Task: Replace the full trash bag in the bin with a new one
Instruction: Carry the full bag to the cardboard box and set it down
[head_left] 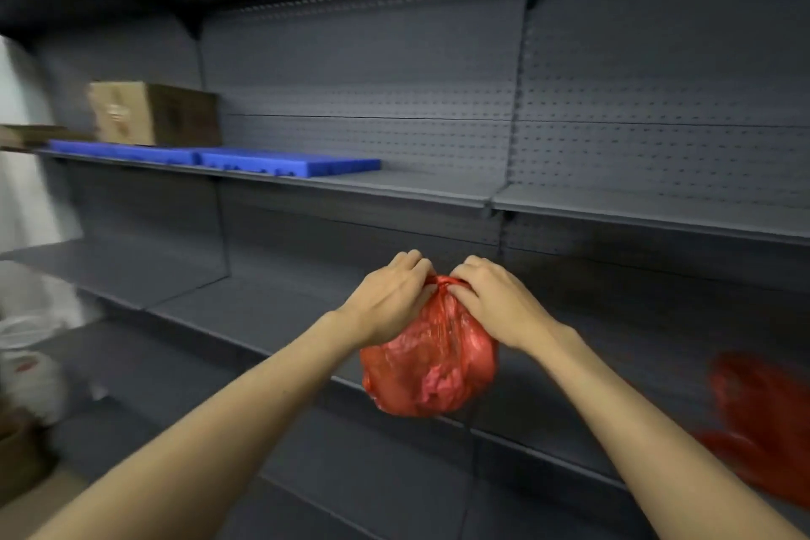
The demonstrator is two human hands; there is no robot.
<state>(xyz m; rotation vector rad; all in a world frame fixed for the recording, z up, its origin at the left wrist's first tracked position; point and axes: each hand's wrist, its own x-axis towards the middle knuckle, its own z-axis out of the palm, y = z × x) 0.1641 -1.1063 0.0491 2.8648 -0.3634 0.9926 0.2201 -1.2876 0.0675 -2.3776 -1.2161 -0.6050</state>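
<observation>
I see the full, round red translucent plastic trash bag [429, 368] held up in front of the dark grey metal shelving [394, 184]. My left hand [390, 298] and right hand [495, 303] meet at its gathered neck, each grip pinching the twisted plastic there. A second, crumpled red plastic bag [758, 421] lies on a lower shelf to the right, well apart.

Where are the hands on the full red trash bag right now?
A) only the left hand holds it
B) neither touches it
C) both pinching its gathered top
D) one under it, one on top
C: the left hand and right hand meet at the bunched neck of the red trash bag, which hangs below them.
</observation>
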